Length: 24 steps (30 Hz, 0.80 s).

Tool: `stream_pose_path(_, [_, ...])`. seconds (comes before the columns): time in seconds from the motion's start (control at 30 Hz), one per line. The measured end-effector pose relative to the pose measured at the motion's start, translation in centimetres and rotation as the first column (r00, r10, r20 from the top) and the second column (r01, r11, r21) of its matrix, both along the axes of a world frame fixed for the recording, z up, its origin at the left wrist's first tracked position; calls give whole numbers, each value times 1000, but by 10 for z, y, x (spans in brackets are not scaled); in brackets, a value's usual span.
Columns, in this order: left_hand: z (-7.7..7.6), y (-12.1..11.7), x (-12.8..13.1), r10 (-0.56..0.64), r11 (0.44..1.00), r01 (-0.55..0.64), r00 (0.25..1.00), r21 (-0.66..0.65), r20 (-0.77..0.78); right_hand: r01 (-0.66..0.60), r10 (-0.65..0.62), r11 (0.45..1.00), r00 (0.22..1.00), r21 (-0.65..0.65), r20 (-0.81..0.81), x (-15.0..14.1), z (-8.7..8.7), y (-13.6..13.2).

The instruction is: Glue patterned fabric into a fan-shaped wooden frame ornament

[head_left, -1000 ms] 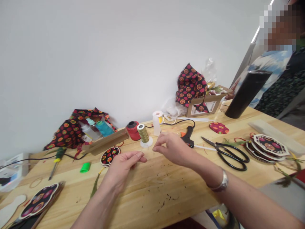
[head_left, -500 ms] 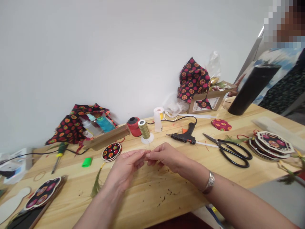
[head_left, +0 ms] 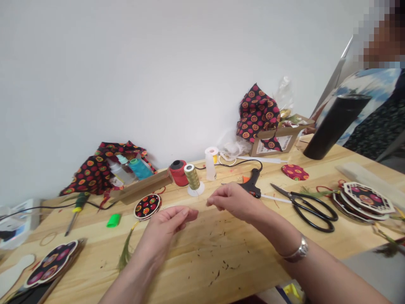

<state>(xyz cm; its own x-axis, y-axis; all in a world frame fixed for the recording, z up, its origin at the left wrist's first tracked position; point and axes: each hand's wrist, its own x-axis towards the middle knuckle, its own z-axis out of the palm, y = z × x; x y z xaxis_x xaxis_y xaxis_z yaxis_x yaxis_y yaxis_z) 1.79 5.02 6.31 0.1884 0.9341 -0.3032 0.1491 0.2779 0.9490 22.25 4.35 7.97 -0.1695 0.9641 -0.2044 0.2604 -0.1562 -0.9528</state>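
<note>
Over the middle of the wooden table [head_left: 202, 261], my left hand [head_left: 167, 226] has thumb and fingers pinched together. My right hand [head_left: 232, 202] is pinched too, a short way to its right, just in front of the gold thread spool [head_left: 192, 178]. Whatever runs between the two pinches is too thin to see. A red spool [head_left: 178, 172] stands beside the gold one. A round patterned disc [head_left: 147, 206] lies left of my left hand, with a green feather [head_left: 125, 250] below it.
A black glue gun [head_left: 251, 185] and black scissors [head_left: 308, 203] lie to the right, then a stack of patterned pieces [head_left: 363, 197]. Cardboard boxes with patterned fabric [head_left: 257, 112] stand by the wall. A person holding a black cylinder [head_left: 335, 126] stands at the far right. A screwdriver [head_left: 74, 213] lies left.
My two hands met fingertip to fingertip half a second ago; now they have drawn apart again, the right one going up and to the right.
</note>
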Motion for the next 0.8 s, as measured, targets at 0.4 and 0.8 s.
stream_pose_path(0.4, [-1,-2,-3,-35,983,75,973,169,-230,-51,2,965,983,259,185,21,23,16])
stream_pose_path(0.8, [29,-34,-16,335,640,34,887,768,-319,-330,121,851,880,408,459,-5,39,-17])
